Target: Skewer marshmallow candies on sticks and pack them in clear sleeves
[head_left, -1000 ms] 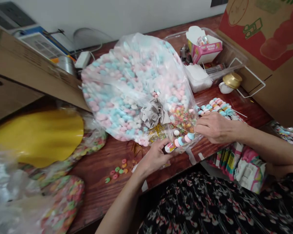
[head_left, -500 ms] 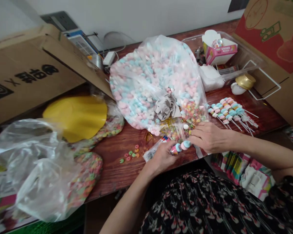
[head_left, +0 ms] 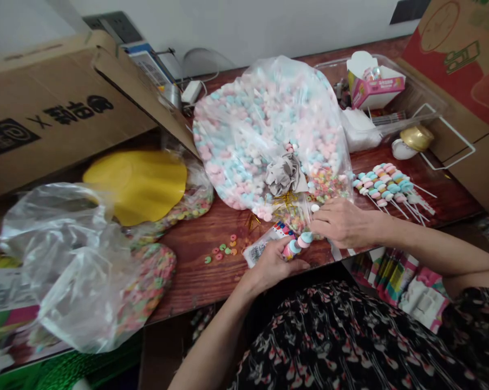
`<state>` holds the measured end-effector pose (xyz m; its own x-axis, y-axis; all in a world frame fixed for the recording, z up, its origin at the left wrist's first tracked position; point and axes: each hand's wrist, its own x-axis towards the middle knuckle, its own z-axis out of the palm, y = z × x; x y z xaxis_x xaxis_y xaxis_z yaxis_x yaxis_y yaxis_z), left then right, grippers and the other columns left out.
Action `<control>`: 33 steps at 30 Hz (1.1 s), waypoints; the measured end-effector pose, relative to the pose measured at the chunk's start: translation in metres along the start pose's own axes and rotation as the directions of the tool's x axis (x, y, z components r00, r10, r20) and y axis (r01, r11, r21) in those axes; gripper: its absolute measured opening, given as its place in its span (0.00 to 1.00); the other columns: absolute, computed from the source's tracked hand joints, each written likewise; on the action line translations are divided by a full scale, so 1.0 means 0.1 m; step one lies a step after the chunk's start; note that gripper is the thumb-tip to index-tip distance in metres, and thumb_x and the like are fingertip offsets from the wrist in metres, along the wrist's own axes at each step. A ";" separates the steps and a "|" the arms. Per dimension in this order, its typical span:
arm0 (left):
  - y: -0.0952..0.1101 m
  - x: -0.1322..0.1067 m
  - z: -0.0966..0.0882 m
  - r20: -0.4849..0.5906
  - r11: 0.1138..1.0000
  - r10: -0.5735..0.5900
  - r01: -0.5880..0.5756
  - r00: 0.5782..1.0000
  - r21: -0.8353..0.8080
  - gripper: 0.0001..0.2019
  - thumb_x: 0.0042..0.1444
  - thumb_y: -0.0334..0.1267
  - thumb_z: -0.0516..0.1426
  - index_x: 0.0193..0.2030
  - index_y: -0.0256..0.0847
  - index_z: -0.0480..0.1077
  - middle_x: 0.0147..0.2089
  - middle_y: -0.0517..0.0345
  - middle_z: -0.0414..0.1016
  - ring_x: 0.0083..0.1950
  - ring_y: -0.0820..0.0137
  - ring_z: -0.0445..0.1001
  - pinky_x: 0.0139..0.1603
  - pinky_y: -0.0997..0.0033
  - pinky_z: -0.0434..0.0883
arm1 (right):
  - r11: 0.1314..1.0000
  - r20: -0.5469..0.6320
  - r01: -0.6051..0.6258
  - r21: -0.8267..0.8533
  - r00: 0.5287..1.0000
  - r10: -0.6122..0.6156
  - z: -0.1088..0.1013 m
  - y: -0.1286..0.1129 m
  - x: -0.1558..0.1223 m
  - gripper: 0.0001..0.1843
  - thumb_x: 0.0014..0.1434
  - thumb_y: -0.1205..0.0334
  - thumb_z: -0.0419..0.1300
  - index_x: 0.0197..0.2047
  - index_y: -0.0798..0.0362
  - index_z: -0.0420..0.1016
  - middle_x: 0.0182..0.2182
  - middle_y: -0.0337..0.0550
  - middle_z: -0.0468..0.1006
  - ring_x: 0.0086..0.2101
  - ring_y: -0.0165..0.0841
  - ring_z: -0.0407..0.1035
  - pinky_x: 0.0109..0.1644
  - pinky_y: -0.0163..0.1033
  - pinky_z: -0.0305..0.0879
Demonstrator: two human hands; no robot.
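My left hand is closed round a stick threaded with pink, blue and white marshmallows at the near edge of the wooden table. My right hand is pinched at the stick's tip, fingers touching the top marshmallow, right by a small bag of colourful ring candies. Behind both hands lies a big clear bag of pastel marshmallows. A row of finished marshmallow skewers lies to the right of my right hand. A small printed packet sits under my left hand.
Loose ring candies lie on the table left of my hands. A yellow disc, bags of ring candy and an empty plastic bag fill the left. Cardboard boxes flank the table; a pink carton stands behind.
The view swung left and settled, showing more of the left box and plastic bag. Both hands stayed together on the marshmallow stick, which my left hand drew slightly nearer the table edge.
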<state>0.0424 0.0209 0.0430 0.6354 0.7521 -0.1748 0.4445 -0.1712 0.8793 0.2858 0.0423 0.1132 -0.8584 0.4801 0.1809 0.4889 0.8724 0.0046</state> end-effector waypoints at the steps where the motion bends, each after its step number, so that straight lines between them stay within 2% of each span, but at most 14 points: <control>1: 0.01 0.01 0.00 0.009 0.999 -0.002 0.003 1.000 -0.035 0.16 0.48 0.45 0.65 0.37 0.36 0.70 0.30 0.64 0.67 0.33 0.73 0.63 0.35 0.74 0.62 | 1.000 0.006 0.005 0.005 1.000 -0.005 0.00 -0.02 0.01 0.07 0.57 0.73 0.50 0.34 0.55 0.67 0.28 0.42 0.72 0.26 0.30 0.58 0.31 0.39 0.42; 3: 0.03 0.03 0.01 0.030 0.998 0.000 0.002 1.000 -0.063 0.17 0.47 0.45 0.65 0.38 0.35 0.71 0.31 0.63 0.67 0.33 0.73 0.64 0.35 0.74 0.63 | 1.000 0.039 0.003 0.028 0.999 -0.005 0.00 -0.06 0.04 0.06 0.57 0.73 0.50 0.34 0.56 0.67 0.29 0.43 0.73 0.27 0.30 0.59 0.31 0.39 0.41; 6: 0.04 0.05 0.02 0.062 1.000 0.004 -0.003 0.998 -0.024 0.17 0.47 0.43 0.65 0.40 0.36 0.72 0.31 0.63 0.69 0.33 0.72 0.65 0.35 0.74 0.64 | 0.994 0.156 -0.054 0.094 0.987 0.039 0.01 -0.07 0.11 0.05 0.57 0.71 0.52 0.36 0.56 0.67 0.29 0.43 0.74 0.26 0.29 0.59 0.30 0.39 0.40; 9: 0.02 0.04 0.03 0.029 0.996 -0.003 0.001 1.000 0.093 0.16 0.47 0.41 0.64 0.42 0.37 0.71 0.32 0.62 0.70 0.34 0.70 0.67 0.36 0.73 0.65 | 0.981 0.265 -0.137 0.138 0.959 0.097 0.02 -0.03 0.19 0.04 0.59 0.70 0.52 0.37 0.55 0.68 0.28 0.43 0.75 0.25 0.29 0.59 0.29 0.38 0.38; 11: 0.00 0.01 0.03 -0.013 0.990 -0.003 0.005 1.000 0.138 0.15 0.47 0.39 0.64 0.42 0.37 0.71 0.33 0.61 0.72 0.35 0.69 0.69 0.38 0.72 0.66 | 0.976 0.295 -0.170 0.134 0.947 0.125 0.02 -0.02 0.24 0.05 0.60 0.70 0.51 0.38 0.55 0.68 0.28 0.43 0.75 0.25 0.30 0.61 0.28 0.38 0.38; 13: -0.01 -0.01 0.03 -0.025 0.995 0.005 -0.002 1.000 0.097 0.16 0.47 0.38 0.65 0.43 0.38 0.71 0.36 0.60 0.75 0.38 0.67 0.71 0.42 0.70 0.67 | 0.978 0.321 -0.167 0.124 0.939 0.120 0.02 -0.05 0.30 0.06 0.60 0.70 0.51 0.39 0.56 0.69 0.29 0.45 0.77 0.26 0.30 0.63 0.28 0.38 0.38; 17: -0.04 -0.03 0.04 0.011 0.996 0.029 -0.028 1.000 -0.086 0.21 0.46 0.36 0.66 0.49 0.38 0.72 0.44 0.56 0.78 0.47 0.63 0.73 0.51 0.65 0.68 | 0.984 0.377 -0.095 0.150 0.926 0.032 0.14 -0.20 0.42 0.07 0.60 0.68 0.54 0.41 0.58 0.70 0.34 0.48 0.78 0.29 0.31 0.66 0.29 0.37 0.39; 21: -0.09 -0.02 0.06 0.011 0.983 0.035 -0.032 0.999 -0.183 0.17 0.47 0.35 0.65 0.45 0.36 0.73 0.42 0.55 0.78 0.44 0.64 0.74 0.49 0.66 0.70 | 0.969 0.301 -0.057 0.239 0.953 -0.018 0.33 -0.31 0.48 0.09 0.61 0.65 0.54 0.43 0.58 0.71 0.32 0.45 0.78 0.29 0.31 0.66 0.29 0.37 0.42; 23: -0.11 -0.01 0.05 -0.026 0.988 0.017 -0.021 1.000 -0.155 0.16 0.47 0.35 0.65 0.44 0.36 0.73 0.39 0.57 0.77 0.41 0.66 0.73 0.47 0.68 0.69 | 0.964 0.213 -0.039 0.263 0.977 -0.018 0.36 -0.28 0.47 0.09 0.63 0.64 0.53 0.43 0.57 0.71 0.34 0.45 0.78 0.31 0.32 0.66 0.30 0.37 0.44; 26: -0.11 -0.02 0.02 -0.106 0.998 -0.050 0.045 0.993 -0.044 0.15 0.46 0.38 0.66 0.41 0.36 0.72 0.33 0.61 0.73 0.35 0.70 0.69 0.40 0.71 0.67 | 0.966 0.090 -0.068 0.249 0.995 0.047 0.34 -0.15 0.41 0.09 0.64 0.66 0.51 0.39 0.57 0.72 0.34 0.46 0.76 0.33 0.32 0.65 0.32 0.37 0.46; 29: -0.11 -0.04 -0.03 -0.138 0.996 -0.086 0.086 0.987 -0.004 0.23 0.44 0.41 0.67 0.47 0.37 0.70 0.31 0.64 0.70 0.32 0.72 0.66 0.35 0.74 0.65 | 0.968 0.030 -0.064 0.244 0.998 0.058 0.32 -0.04 0.33 0.10 0.62 0.71 0.49 0.36 0.58 0.71 0.31 0.44 0.74 0.32 0.30 0.62 0.32 0.37 0.47; 31: -0.12 -0.07 -0.07 -0.125 0.996 -0.085 0.080 0.989 -0.039 0.33 0.42 0.42 0.68 0.56 0.39 0.66 0.34 0.63 0.70 0.34 0.71 0.67 0.36 0.73 0.66 | 0.974 -0.003 -0.013 0.227 1.000 0.014 0.33 -0.02 0.28 0.10 0.60 0.74 0.49 0.36 0.58 0.71 0.31 0.44 0.73 0.31 0.30 0.61 0.32 0.37 0.47; 33: -0.15 -0.11 -0.12 -0.080 0.990 -0.091 0.082 0.993 -0.111 0.38 0.41 0.41 0.69 0.60 0.39 0.64 0.37 0.61 0.72 0.37 0.70 0.69 0.40 0.72 0.67 | 0.984 -0.055 0.041 0.173 0.998 -0.032 0.33 -0.04 0.24 0.09 0.60 0.74 0.49 0.36 0.58 0.70 0.33 0.45 0.73 0.31 0.31 0.60 0.33 0.38 0.48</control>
<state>0.0211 0.0226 0.0374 0.5399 0.8130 -0.2181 0.4218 -0.0371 0.9059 0.2577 0.0531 0.0852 -0.8637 0.4460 0.2348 0.4188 0.8942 -0.1580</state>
